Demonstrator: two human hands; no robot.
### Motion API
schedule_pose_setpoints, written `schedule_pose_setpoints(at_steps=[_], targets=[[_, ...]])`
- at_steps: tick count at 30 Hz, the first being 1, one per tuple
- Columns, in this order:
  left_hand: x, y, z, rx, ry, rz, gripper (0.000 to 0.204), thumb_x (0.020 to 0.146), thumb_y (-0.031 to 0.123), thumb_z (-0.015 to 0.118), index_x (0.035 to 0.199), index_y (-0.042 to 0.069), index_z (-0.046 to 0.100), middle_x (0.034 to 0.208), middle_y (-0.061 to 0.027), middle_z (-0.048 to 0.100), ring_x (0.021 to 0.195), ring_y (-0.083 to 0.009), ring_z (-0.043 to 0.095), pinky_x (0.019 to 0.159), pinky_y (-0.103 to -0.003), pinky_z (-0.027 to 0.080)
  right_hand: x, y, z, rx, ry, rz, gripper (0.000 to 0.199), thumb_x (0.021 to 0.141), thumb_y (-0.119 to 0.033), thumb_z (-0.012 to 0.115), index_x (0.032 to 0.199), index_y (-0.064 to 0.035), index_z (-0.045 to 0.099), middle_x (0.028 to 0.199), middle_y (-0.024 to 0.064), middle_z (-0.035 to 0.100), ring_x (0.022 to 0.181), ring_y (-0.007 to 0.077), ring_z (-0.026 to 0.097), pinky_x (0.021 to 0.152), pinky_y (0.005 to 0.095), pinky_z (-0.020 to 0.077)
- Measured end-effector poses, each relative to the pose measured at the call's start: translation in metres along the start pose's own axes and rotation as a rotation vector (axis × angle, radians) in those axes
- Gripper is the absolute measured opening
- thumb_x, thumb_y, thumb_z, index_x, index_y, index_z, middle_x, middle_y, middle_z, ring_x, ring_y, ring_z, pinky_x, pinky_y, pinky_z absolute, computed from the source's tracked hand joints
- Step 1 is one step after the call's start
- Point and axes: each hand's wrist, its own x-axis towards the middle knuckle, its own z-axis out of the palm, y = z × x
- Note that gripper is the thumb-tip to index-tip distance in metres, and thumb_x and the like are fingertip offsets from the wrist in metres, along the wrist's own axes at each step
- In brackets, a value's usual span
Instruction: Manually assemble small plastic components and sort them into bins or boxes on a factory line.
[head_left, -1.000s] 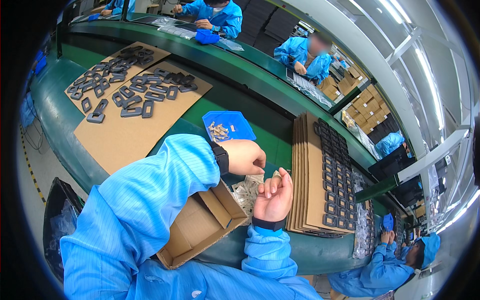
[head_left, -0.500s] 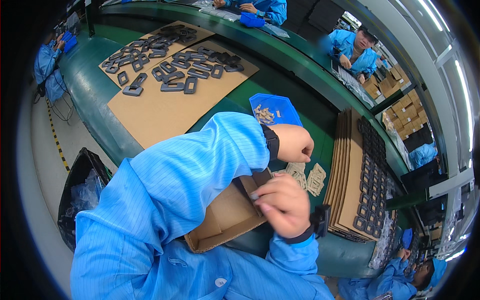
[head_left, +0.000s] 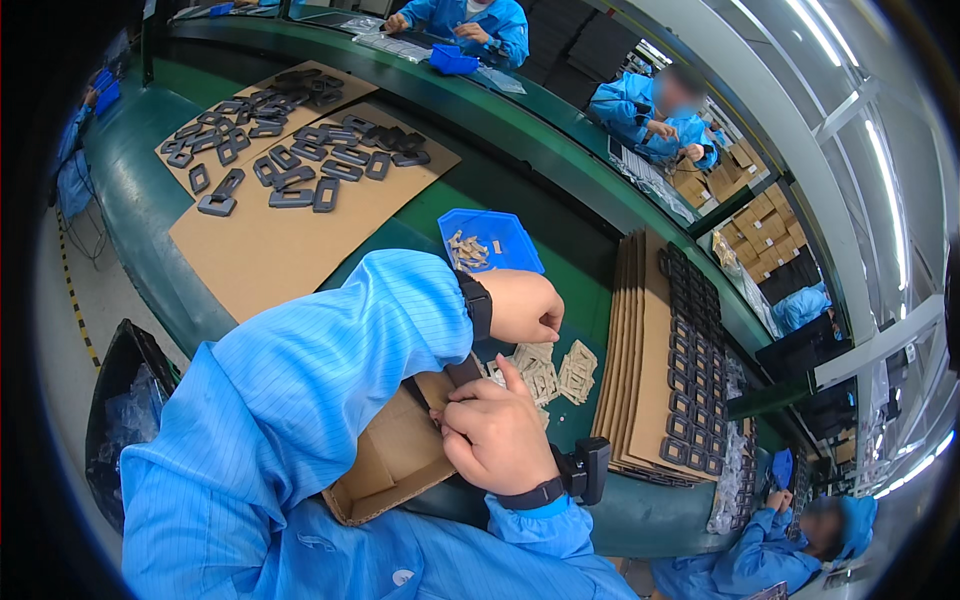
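Note:
My left hand [head_left: 525, 305] is curled into a loose fist above a pile of small beige pieces [head_left: 555, 368] on the green bench. Whether it holds anything is hidden. My right hand [head_left: 495, 432] is lower, with its fingers pinched on a dark part [head_left: 462, 371] at the edge of an open cardboard box [head_left: 390, 465] against my body. My left sleeve covers much of the box. A blue bin [head_left: 505, 240] with beige pieces stands just beyond my left hand.
A stack of cardboard sheets [head_left: 645, 350] topped with rows of dark frames [head_left: 695, 360] lies to the right. A cardboard sheet [head_left: 250, 250] with several dark frames [head_left: 290, 160] lies on the left. A black bin [head_left: 125, 400] stands on the floor. Other workers sit across the green bench [head_left: 130, 200] and at lower right.
My right hand has come down from the beige pieces to the edge of the cardboard box. My left hand stays over the pile. The view has tilted toward the bench's left.

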Motion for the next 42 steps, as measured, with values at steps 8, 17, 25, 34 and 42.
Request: schedule_pose_setpoints(at_steps=[8,17,25,34,42], targets=[[0.000,0.000,-0.001,0.023,-0.032,-0.025,0.027,0.093,0.028,0.064,0.104,0.005,0.072,0.095,-0.0138,0.074,0.090,-0.0299,0.070,0.080,-0.038,0.054,0.001,0.001,-0.002,0.027,-0.037,-0.009,0.009,0.077,-0.012,0.061,0.076,-0.0070,0.068,0.076,0.0071,0.068,0.091,0.0230,0.066,0.108,0.0603,0.0361],[0.001,0.000,0.000,0.018,-0.035,-0.039,0.027,0.093,0.027,0.064,0.104,0.005,0.072,0.096,-0.0140,0.074,0.090,-0.0300,0.070,0.080,-0.039,0.054,0.002,0.003,-0.001,0.052,-0.045,0.017,0.005,0.074,-0.011,0.061,0.072,-0.0083,0.065,0.077,0.0068,0.065,0.082,0.0258,0.064,0.104,0.0560,0.0409],[0.001,-0.002,-0.003,-0.006,-0.005,0.025,0.027,0.094,0.026,0.062,0.105,0.003,0.071,0.098,-0.0152,0.074,0.092,-0.0297,0.070,0.081,-0.038,0.054,-0.012,0.031,0.006,0.947,0.848,0.227,0.015,0.094,-0.015,0.053,0.087,-0.0053,0.062,0.064,0.0032,0.058,0.075,0.0202,0.060,0.104,0.0486,0.0412],[0.002,0.003,0.002,-0.379,0.040,0.246,0.021,0.095,0.017,0.063,0.110,0.005,0.072,0.099,-0.0095,0.075,0.091,-0.0191,0.070,0.078,-0.032,0.054,-0.017,0.072,0.014,1.741,0.893,0.365,0.018,0.101,-0.020,0.048,0.095,-0.0071,0.060,0.063,0.0000,0.046,0.075,0.0159,0.054,0.089,0.0393,0.0498],[-0.001,0.002,-0.002,-0.298,0.094,0.290,0.020,0.093,0.020,0.067,0.103,0.003,0.072,0.091,-0.0092,0.073,0.079,-0.0166,0.067,0.072,-0.030,0.053,-0.017,0.073,0.011,1.600,0.973,0.386,0.019,0.099,-0.017,0.047,0.094,-0.0022,0.059,0.064,0.0028,0.046,0.072,0.0178,0.051,0.081,0.0395,0.0480]])
